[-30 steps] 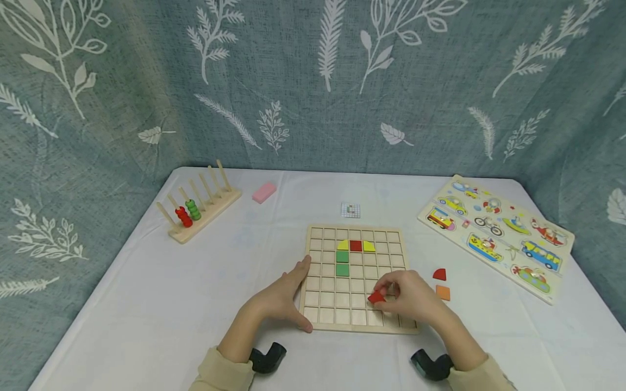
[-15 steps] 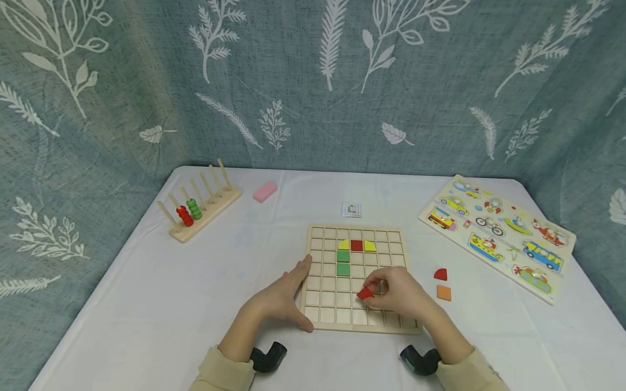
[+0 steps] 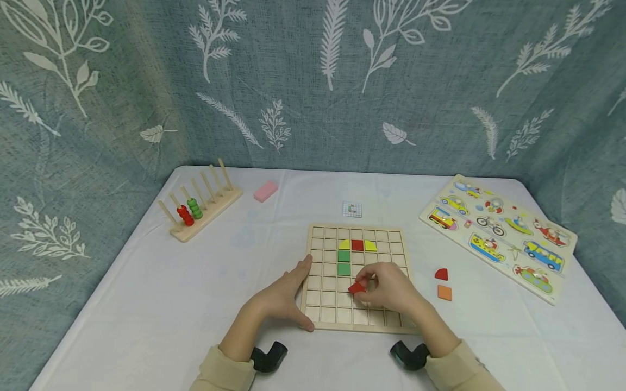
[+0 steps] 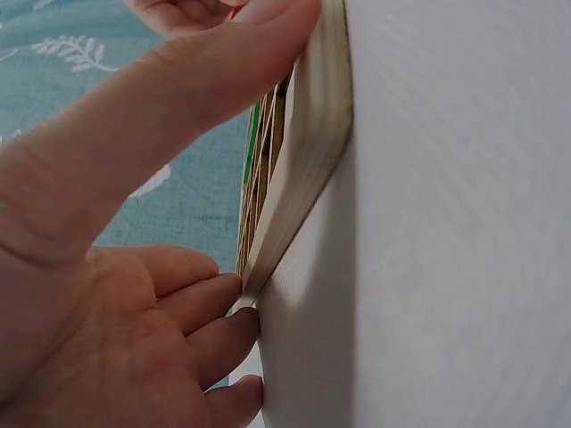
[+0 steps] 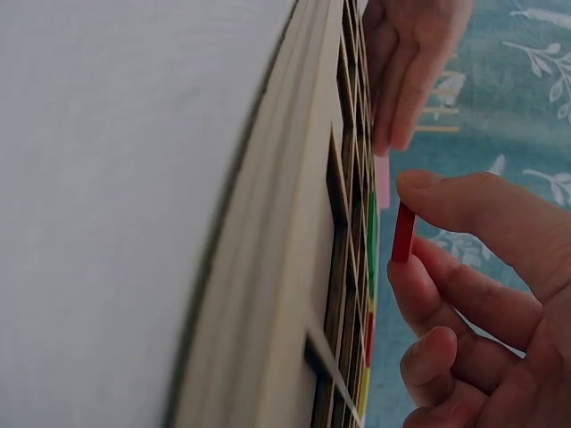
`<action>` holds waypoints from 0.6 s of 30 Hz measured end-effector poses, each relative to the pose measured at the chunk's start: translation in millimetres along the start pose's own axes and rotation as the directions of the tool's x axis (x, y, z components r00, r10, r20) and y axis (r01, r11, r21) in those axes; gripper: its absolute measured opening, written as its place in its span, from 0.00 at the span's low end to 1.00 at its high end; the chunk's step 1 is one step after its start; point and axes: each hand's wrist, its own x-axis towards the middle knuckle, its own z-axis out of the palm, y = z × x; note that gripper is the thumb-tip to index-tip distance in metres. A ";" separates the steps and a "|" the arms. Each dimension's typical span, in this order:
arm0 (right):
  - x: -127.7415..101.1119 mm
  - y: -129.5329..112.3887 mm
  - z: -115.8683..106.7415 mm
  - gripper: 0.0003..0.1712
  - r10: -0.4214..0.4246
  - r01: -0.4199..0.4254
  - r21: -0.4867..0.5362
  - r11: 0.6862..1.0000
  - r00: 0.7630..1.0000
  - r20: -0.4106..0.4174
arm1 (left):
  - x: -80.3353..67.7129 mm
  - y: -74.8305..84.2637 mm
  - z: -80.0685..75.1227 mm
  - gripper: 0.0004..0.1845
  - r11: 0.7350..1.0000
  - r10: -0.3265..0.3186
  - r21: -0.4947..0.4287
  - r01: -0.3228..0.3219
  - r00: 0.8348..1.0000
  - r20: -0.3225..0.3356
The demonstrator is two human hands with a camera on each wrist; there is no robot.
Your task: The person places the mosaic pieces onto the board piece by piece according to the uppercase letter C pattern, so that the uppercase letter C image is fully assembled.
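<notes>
Pinching a red tile (image 3: 357, 288) between thumb and fingertips of the right hand (image 3: 388, 290); holding it just above the grid board (image 3: 315, 320), over the cells below the green tiles and slightly to their right. Not yet seating it: in the right wrist view, showing the red tile (image 5: 403, 232) edge-on and apart from the board face (image 5: 343, 267), with the fingers (image 5: 464, 308) curled round it.

Resting the left hand (image 3: 283, 296) against the left edge of the board, fingers lying straight along the frame and thumb at the near corner; bracing, not clamping. In the left wrist view, pressing the thumb (image 4: 196, 98) along the frame (image 4: 312, 152), with the remaining fingers touching the surface (image 4: 446, 223) beside it.

Already sitting in the grid: a red square (image 3: 357, 245) flanked by two yellow curved tiles (image 3: 344, 245), and two green squares (image 3: 344, 262) stacked below the left yellow one. Remaining open: most of the cells.

Waiting loose on the surface right of the board: a red quarter-round tile (image 3: 441, 275) and an orange square (image 3: 444, 292). Lying just beyond the far edge of the board: a small pattern card (image 3: 351, 209), too small to read.

Judging progress as early to middling: five tiles placed, one in hand, at least two more to go.
</notes>
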 end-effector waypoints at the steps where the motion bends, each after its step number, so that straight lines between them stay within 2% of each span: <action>1: 1.0 -0.6 0.7 0.09 0.002 -0.002 -0.001 1.000 1.000 -0.004 | -0.1 0.0 -0.1 0.71 1.000 0.000 0.000 0.000 1.000 -0.001; 11: 7.2 -5.2 4.5 0.10 0.027 -0.027 -0.011 1.000 1.000 -0.016 | 0.8 1.3 0.1 0.72 1.000 -0.015 0.015 0.015 1.000 0.001; 18: 10.2 -7.3 7.2 0.10 0.043 -0.043 0.005 0.999 0.998 -0.034 | 1.2 0.0 0.3 0.71 1.000 0.001 0.007 -0.001 1.000 -0.004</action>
